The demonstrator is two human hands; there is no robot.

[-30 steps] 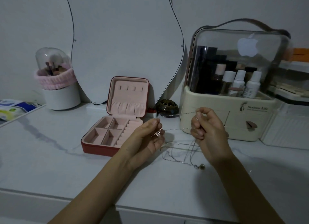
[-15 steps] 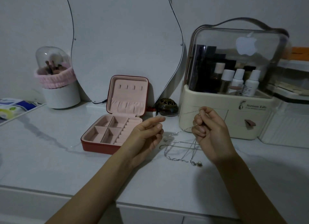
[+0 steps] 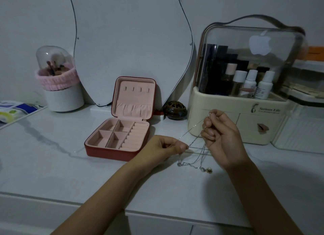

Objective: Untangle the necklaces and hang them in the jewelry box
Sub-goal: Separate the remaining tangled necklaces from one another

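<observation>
— What are your hands doing with the chains?

— My right hand [image 3: 221,134] is raised in front of the cream organiser [image 3: 228,127] at the back right of the desk [image 3: 52,164], fingers curled, pinching one end of a necklace [image 3: 196,125] at the fingertips. My left hand [image 3: 166,147] is lower, close to the desk surface, thumb and forefinger closed on the same tangle.

— Has that changed?

— Yes. Half a second ago my left hand was up and loose, fingers nearly straight, gripping nothing that I can make out. It has dropped down and toward me and taken a fresh pinch lower on the strands, so one chain now runs taut on a slant between my two hands.

— And the rest of the necklaces?

— The tangle [image 3: 194,162] hangs from my hands and trails onto the desk between them, with a small pendant [image 3: 208,169] lying toward the front edge. How many chains there are I cannot tell.

— What does that mean for the job?

— I judge I am still separating. The jewelry box [image 3: 121,136] stands open in the middle of the desk, lid upright, and its hooks [image 3: 136,89] are bare. With one strand under tension, the next step is probably to draw it free of the knot slowly; a hard tug could tighten it.
</observation>
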